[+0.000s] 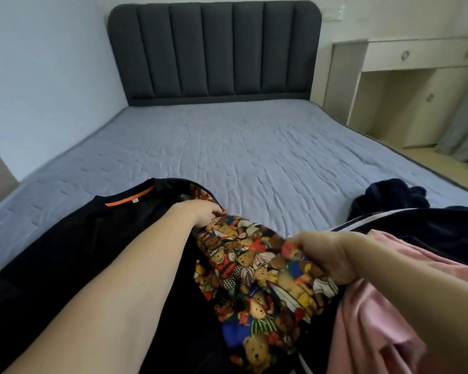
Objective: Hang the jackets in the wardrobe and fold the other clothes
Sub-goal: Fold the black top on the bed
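A garment printed all over with teddy bears lies bunched at the near edge of the bed, running from the middle of the view down toward the bottom. Both hands grasp it. The left hand has its fingers curled into the far end of the print, where that cloth meets the black top. The right hand clenches a fold of the same cloth at its right edge, knuckles up, fingers tucked under the fabric (so the fingertips themselves are hidden).

The bear print rests on a black top spread flat to the left, neckline away from the person, with an orange strip inside the collar. Under the right forearm sits a pink, satiny garment, crumpled and reaching to the bottom edge. Beyond it lies a dark navy piece with pale stripes along one seam, and just past that a second dark navy heap, loosely piled.

All 5 pieces sit on the near part of a mattress covered in a wrinkled grey-blue sheet. A dark grey padded headboard stands at the far end. To the right are a cream built-in desk with round pulls and a grey curtain.
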